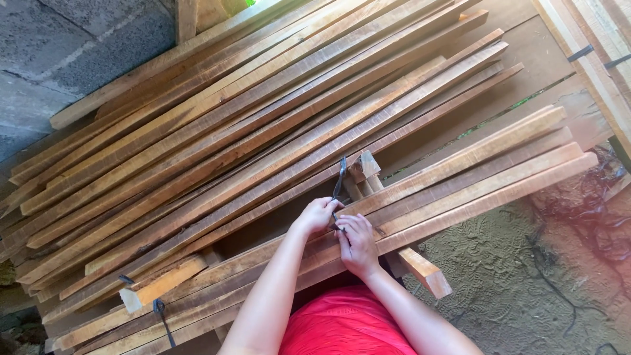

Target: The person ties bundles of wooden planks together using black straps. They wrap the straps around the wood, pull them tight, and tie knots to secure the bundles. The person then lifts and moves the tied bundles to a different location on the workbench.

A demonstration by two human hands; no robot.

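Note:
A bundle of long wooden slats (460, 177) lies across in front of me, over short cross blocks (424, 269). A dark plastic strap (340, 176) rises from the bundle's upper face. My left hand (315, 214) pinches the strap near its base. My right hand (358, 244) is closed beside it, on the strap's lower end against the slats. The two hands touch each other. A second dark strap (162, 314) wraps the same bundle farther left.
A large loose stack of slats (217, 125) fills the space beyond the bundle. A grey block wall (72, 46) stands at the upper left. Sandy ground (526, 276) with dark tangled strapping (601, 210) lies to the right. More strapped timber (601, 46) sits at the upper right.

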